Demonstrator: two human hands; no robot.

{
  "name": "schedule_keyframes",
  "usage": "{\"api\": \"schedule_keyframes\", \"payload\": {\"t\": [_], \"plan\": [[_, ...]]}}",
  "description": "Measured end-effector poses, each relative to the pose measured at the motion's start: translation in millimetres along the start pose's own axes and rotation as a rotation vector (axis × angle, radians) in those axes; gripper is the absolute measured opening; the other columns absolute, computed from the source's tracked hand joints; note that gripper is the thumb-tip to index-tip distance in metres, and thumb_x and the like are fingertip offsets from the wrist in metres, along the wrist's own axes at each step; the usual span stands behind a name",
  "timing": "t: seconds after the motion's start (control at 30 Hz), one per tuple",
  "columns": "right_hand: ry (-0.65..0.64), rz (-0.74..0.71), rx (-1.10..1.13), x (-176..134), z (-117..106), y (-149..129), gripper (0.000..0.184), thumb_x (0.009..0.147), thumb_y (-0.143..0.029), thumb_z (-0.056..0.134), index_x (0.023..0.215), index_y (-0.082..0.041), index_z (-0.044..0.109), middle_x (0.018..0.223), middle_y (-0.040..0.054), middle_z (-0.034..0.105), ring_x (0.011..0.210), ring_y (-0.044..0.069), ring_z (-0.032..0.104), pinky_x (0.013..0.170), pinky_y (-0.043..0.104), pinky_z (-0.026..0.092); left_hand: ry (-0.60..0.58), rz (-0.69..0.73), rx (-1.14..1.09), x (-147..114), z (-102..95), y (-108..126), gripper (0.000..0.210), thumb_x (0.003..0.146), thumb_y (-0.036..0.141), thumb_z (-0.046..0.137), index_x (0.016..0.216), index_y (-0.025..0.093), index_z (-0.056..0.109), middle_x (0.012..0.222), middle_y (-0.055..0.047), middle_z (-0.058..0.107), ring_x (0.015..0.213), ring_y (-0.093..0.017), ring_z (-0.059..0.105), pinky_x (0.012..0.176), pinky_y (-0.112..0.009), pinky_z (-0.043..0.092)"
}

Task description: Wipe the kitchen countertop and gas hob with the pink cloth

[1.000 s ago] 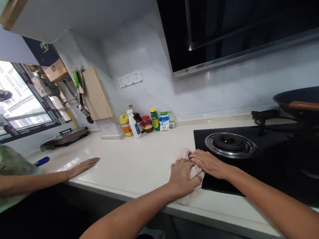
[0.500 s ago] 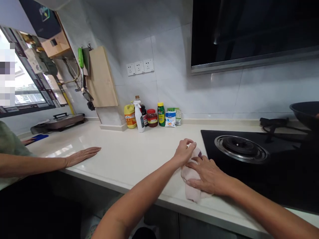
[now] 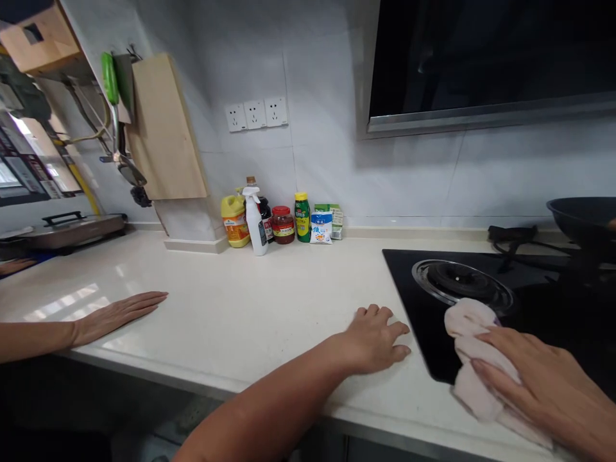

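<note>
While the long white counter (image 3: 260, 289) spreads out under the left hand (image 3: 373, 340) and far past it to the left, the flat black stove (image 3: 426, 321) starts just to the right of that hand's thumb. On the stove, the round burner (image 3: 457, 280) sits ahead of the right hand (image 3: 548, 372) and a bit to its left. Right under the right hand's fingers is the soft pale cloth (image 3: 474, 385), so this hand is the nearer one; the left hand is close by but does not touch it. The cloth is longer than it is wide. It runs from by the burner back toward the person, slanting right, partly over the stove and partly over the counter. Another person's hand (image 3: 120, 314) lies flat on the counter, well to the left of the left fingers. The right thumb sits apart from the right fingers, with a fold of cloth between; they hold it, but blur hides how tightly. The left fingers are spread and a little bent, touching the counter, with nothing in them.
</note>
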State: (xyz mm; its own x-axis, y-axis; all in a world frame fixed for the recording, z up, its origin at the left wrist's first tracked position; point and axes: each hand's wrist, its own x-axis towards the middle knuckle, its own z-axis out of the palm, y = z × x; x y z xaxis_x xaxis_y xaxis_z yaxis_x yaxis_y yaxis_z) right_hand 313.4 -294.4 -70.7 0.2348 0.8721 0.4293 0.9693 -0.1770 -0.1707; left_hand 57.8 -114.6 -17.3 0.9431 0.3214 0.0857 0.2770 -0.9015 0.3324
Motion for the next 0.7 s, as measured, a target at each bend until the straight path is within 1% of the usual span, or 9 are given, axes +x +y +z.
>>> {"api": "schedule_keyframes", "payload": {"t": [0.07,0.17,0.23,0.3,0.37,0.43,0.5,0.6,0.7], "plan": [[-0.060,0.051,-0.044,21.9,0.1,4.6,0.047,0.088,-0.063,0.045,0.124,-0.040,0.064,0.130,0.0135,0.066,0.112,0.037,0.060,0.089,0.056,0.045,-0.015,-0.007,-0.031,-0.2,-2.8,-1.6,0.043,0.094,0.049,0.048,0.131,0.031,0.060,0.137,-0.009,0.056,0.129,-0.034,0.045,0.108,-0.054,0.034],[-0.151,0.109,-0.140,63.3,0.3,-5.1,0.053,0.089,-0.060,0.043,0.134,-0.038,0.060,0.133,0.0119,0.063,0.113,0.040,0.058,0.091,0.058,0.043,-0.005,-0.038,-0.078,1.0,-5.6,-8.6,0.043,0.094,0.049,0.049,0.131,0.032,0.060,0.140,-0.008,0.054,0.134,-0.031,0.043,0.112,-0.051,0.031],[-0.170,0.118,-0.211,86.1,1.2,-14.7,0.057,0.089,-0.060,0.040,0.137,-0.035,0.059,0.129,0.0144,0.063,0.114,0.043,0.056,0.091,0.060,0.042,0.024,-0.100,-0.066,2.3,-6.3,-15.8,0.043,0.094,0.048,0.050,0.131,0.031,0.060,0.141,-0.009,0.052,0.137,-0.031,0.041,0.114,-0.051,0.030],[-0.162,0.115,-0.254,98.5,1.8,-22.8,0.058,0.091,-0.060,0.039,0.137,-0.033,0.060,0.125,0.0174,0.063,0.114,0.044,0.055,0.090,0.060,0.041,0.053,-0.186,-0.013,3.8,-7.0,-23.9,0.043,0.094,0.049,0.049,0.132,0.030,0.060,0.142,-0.010,0.051,0.137,-0.031,0.041,0.114,-0.052,0.031],[-0.145,0.126,-0.253,99.6,1.1,-29.6,0.058,0.091,-0.062,0.038,0.137,-0.033,0.060,0.126,0.0184,0.061,0.113,0.044,0.055,0.091,0.061,0.040,0.073,-0.246,0.042,5.0,-8.1,-31.0,0.043,0.095,0.047,0.047,0.131,0.028,0.059,0.141,-0.011,0.052,0.136,-0.030,0.042,0.113,-0.052,0.032],[-0.131,0.143,-0.228,92.4,-1.4,-37.4,0.057,0.091,-0.061,0.040,0.136,-0.033,0.061,0.133,0.0184,0.058,0.116,0.045,0.053,0.092,0.063,0.039,0.085,-0.263,0.071,5.7,-9.2,-34.5,0.041,0.096,0.044,0.045,0.130,0.027,0.060,0.139,-0.010,0.054,0.134,-0.029,0.045,0.113,-0.051,0.033],[-0.128,0.127,-0.197,81.2,-5.4,-48.5,0.055,0.092,-0.059,0.041,0.136,-0.034,0.061,0.138,0.0173,0.055,0.118,0.045,0.051,0.093,0.063,0.039,0.097,-0.268,0.089,5.2,-9.8,-32.5,0.040,0.096,0.041,0.044,0.130,0.026,0.059,0.140,-0.010,0.054,0.133,-0.028,0.045,0.113,-0.051,0.033],[-0.166,0.045,-0.136,62.8,-12.3,-71.5,0.052,0.092,-0.057,0.043,0.136,-0.034,0.060,0.140,0.0156,0.055,0.119,0.043,0.051,0.093,0.061,0.040,0.108,-0.282,0.121,-2.1,-10.3,-18.6,0.040,0.097,0.038,0.043,0.131,0.024,0.058,0.141,-0.012,0.055,0.134,-0.030,0.046,0.111,-0.053,0.034],[-0.206,-0.078,-0.056,42.8,-18.9,-94.6,0.051,0.092,-0.055,0.046,0.136,-0.035,0.061,0.140,0.0133,0.056,0.117,0.039,0.052,0.095,0.056,0.040,0.109,-0.278,0.147,-23.2,-11.2,2.7,0.039,0.097,0.038,0.043,0.128,0.023,0.061,0.137,-0.012,0.058,0.128,-0.031,0.052,0.107,-0.053,0.037]]}}
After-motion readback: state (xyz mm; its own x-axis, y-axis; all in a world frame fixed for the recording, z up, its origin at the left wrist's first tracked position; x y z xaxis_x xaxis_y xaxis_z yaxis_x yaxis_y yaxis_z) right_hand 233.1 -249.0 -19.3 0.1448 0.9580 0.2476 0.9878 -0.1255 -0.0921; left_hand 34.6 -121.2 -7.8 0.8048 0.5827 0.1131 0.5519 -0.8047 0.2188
